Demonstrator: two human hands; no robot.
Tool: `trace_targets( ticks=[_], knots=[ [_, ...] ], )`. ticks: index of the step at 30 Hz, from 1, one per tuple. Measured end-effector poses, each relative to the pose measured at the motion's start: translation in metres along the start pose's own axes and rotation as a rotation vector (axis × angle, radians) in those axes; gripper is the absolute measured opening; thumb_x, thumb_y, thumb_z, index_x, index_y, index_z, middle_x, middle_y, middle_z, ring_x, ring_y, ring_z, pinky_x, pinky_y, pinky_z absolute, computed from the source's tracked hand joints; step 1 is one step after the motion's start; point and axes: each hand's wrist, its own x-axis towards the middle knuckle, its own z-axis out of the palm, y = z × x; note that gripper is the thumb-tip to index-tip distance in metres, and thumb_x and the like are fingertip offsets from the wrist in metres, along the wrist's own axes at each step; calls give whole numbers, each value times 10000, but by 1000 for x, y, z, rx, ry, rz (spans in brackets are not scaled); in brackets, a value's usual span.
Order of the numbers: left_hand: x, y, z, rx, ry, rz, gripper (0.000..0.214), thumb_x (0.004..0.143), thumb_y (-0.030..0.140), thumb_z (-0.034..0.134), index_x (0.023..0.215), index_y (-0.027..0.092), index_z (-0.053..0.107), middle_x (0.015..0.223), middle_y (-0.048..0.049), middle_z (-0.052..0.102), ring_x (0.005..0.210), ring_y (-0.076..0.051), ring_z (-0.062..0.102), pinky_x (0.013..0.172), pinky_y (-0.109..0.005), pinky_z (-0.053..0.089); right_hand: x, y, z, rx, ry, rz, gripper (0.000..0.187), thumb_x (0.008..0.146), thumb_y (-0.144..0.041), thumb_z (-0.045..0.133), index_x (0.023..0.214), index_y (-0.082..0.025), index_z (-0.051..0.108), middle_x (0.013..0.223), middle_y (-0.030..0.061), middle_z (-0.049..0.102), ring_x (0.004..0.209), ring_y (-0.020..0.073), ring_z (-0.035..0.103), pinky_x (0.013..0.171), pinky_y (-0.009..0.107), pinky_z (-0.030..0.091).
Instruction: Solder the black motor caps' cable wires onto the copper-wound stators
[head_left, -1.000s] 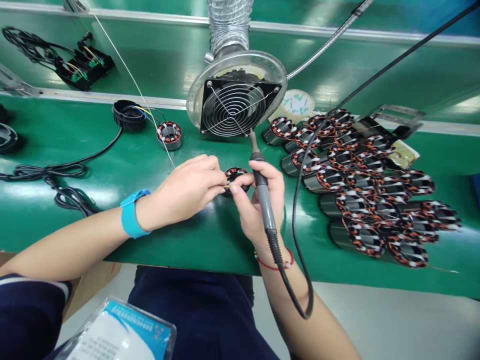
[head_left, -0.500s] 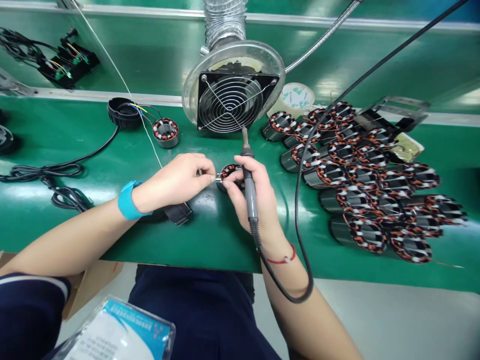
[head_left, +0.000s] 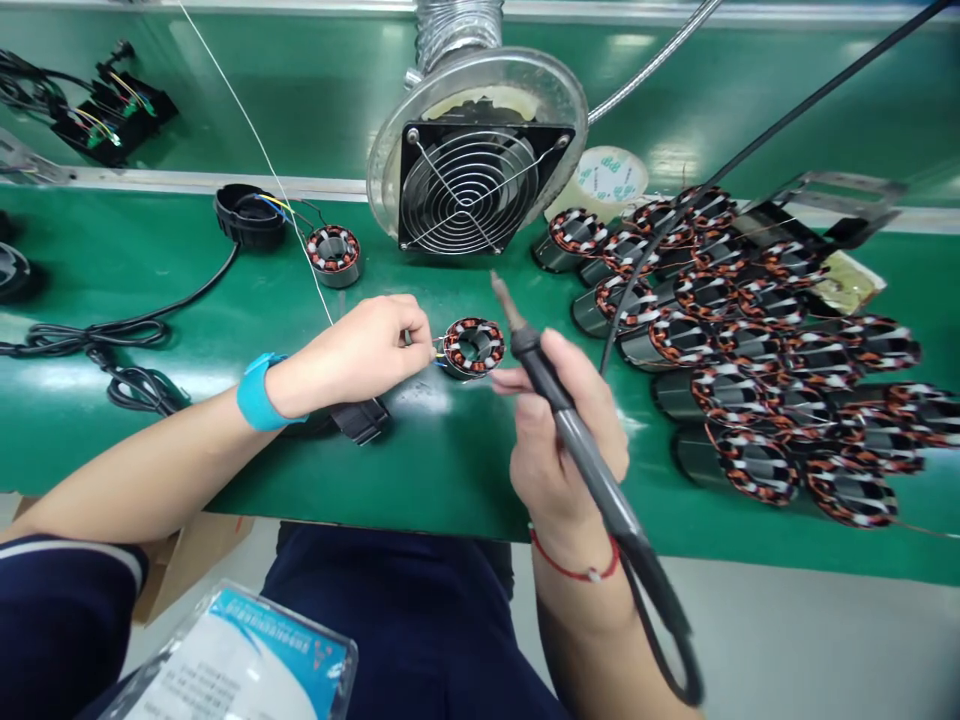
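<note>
A motor stator (head_left: 474,345) with copper windings stands on the bench between my hands. Thin coloured wires (head_left: 439,353) leave its left side and run into the closed fingertips of my left hand (head_left: 382,350). A thin pale strand (head_left: 255,130), looking like solder wire, comes down from above and passes behind that hand; whether the fingers hold it too is hidden. In my right hand (head_left: 566,430) is a soldering iron (head_left: 581,450), its tip pointing up and away, to the right of the stator and apart from it.
A fume fan (head_left: 471,190) hangs behind the stator. Rows of stators (head_left: 742,380) fill the right side. At the left, another stator (head_left: 332,254) is wired to a black round housing (head_left: 251,215). Black cables (head_left: 112,335) lie further left. A dark part (head_left: 360,420) sits below my left wrist.
My right hand has drawn back to the right and toward me, tilting the soldering iron and leaving the stator uncovered. My left hand stays at the wires. The view has shifted slightly.
</note>
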Motion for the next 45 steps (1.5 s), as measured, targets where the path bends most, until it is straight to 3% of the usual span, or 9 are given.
trace_targets(
  ticks=[6,12,31,38,42,45],
  knots=[
    [2,-2,3,-21,31,-3,152,771,136,540,628,154,588,758,-10,617,708,-136,564,704,-295,441,-24,-3,-2,98,137,-81,281,858,-194,678,1135,-225,645,781,2,670,654,174,652,614,343,552],
    [4,-4,4,-18,35,-17,146,767,131,547,627,157,582,780,-16,627,718,-135,583,706,-291,462,-30,0,-2,184,144,-51,253,818,-145,694,1063,-181,644,825,12,652,626,158,658,545,314,559],
    [4,-2,3,-17,30,-19,146,775,159,554,633,163,586,771,-29,641,742,-149,596,717,-293,477,-28,-2,-1,108,174,-38,243,862,-231,656,1104,-249,646,762,8,653,577,192,640,488,359,545],
    [5,-3,3,-25,33,-8,143,777,153,555,640,158,597,761,-23,630,735,-146,591,713,-290,471,-29,0,-1,149,158,-37,271,832,-200,683,1099,-224,646,788,-5,659,599,168,660,544,334,571],
    [5,-1,2,-21,27,-18,140,775,149,557,642,155,600,762,-22,628,724,-142,583,707,-289,464,-29,1,-3,66,155,-16,334,855,-217,685,1185,-239,636,823,5,699,645,185,698,600,352,603],
    [5,-1,1,-17,19,-25,133,778,156,558,657,151,613,771,-22,633,692,-132,571,688,-285,456,-24,-1,-1,48,110,57,414,902,-255,648,1309,-254,575,978,53,733,781,228,740,645,374,630]
  ],
)
